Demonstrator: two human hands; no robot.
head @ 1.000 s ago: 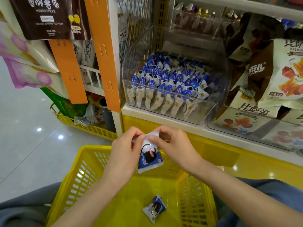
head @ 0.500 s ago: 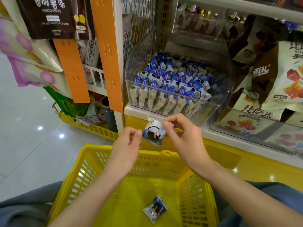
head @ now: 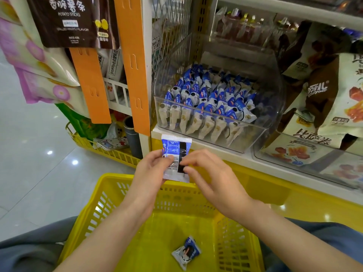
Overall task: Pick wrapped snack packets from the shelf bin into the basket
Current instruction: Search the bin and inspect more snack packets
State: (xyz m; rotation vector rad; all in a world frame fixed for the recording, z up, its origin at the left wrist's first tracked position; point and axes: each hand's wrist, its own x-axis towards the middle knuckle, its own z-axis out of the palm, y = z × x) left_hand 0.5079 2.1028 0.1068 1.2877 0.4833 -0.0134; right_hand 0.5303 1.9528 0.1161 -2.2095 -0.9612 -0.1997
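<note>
I see the left hand (head: 151,170) and right hand (head: 213,178) pinching one packet (head: 175,152) above the basket (head: 110,186). A second packet (head: 186,252) lies inside.

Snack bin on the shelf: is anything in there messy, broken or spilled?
Mostly no. The snack packets stand in neat rows in the clear bin, but one packet at the right end leans sideways across its neighbours. Nothing looks torn or spilled.
</note>
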